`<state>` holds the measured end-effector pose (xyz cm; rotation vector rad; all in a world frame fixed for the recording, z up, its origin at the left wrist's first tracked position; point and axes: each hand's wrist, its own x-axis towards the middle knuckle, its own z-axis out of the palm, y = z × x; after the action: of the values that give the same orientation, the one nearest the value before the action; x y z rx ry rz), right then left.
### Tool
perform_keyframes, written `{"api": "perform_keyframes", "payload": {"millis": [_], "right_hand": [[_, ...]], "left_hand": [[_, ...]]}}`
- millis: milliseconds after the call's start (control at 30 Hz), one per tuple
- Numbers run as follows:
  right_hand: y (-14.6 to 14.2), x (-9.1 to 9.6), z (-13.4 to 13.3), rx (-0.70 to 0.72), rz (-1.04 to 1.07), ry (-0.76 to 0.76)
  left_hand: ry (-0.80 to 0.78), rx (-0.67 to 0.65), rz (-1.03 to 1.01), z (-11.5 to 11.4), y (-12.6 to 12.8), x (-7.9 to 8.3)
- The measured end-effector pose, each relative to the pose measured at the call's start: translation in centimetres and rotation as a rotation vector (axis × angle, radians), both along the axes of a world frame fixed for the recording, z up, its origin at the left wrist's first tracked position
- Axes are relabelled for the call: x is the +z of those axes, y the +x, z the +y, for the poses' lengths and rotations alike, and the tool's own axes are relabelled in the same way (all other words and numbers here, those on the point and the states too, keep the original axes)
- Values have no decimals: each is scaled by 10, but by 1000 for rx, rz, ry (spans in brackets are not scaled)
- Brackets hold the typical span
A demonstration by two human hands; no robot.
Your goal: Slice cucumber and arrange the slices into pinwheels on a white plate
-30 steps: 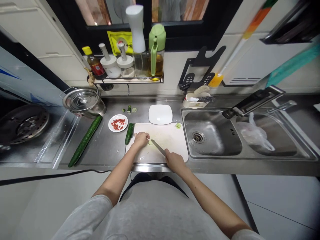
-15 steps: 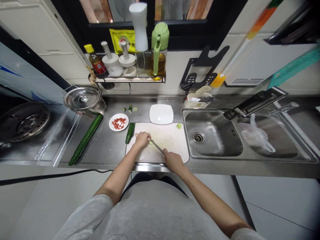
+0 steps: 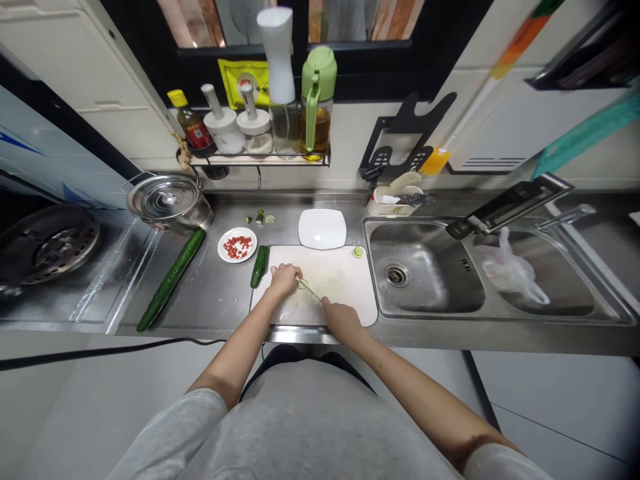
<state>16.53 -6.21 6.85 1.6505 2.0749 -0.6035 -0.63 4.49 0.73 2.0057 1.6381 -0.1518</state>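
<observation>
My right hand [image 3: 343,319] is wrapped round the handle of a knife [image 3: 313,293], whose blade points up and left over the white cutting board [image 3: 350,293]. The fingers of my left hand [image 3: 285,280] are curled down on the board, pressed on a cucumber piece that they mostly hide. A thin cucumber slice [image 3: 303,284] shows at the fingertips, touching or very close to the knife tip. More cucumber slices [image 3: 357,252] lie at the board's top right corner. Beside the left edge rests a short cucumber length [image 3: 259,267].
A small plate of diced red pieces [image 3: 237,245] and a white dish [image 3: 323,229] stand behind the board. To the left lie a whole cucumber [image 3: 171,280] and a lidded steel pot [image 3: 170,200]. The sink [image 3: 425,267] is at right; a condiment rack [image 3: 260,160] hangs above.
The knife has turned more edge-on, and my right hand has shifted slightly left. The cucumber slice at my left fingertips shows more fully. My left hand stays in place.
</observation>
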Motion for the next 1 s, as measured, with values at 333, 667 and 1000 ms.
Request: {"api": "perform_keyframes", "payload": {"millis": [333,667,1000], "right_hand": [[2,3,3,2,14,-32],[10,-1,-3,5,20,-35],[29,-13,-25,-44,34,-84]], "left_hand": [[17,2,1,-1,1,-3],[13,8,25,-1,2,-4],[31,11,46,-9,9,4]]}}
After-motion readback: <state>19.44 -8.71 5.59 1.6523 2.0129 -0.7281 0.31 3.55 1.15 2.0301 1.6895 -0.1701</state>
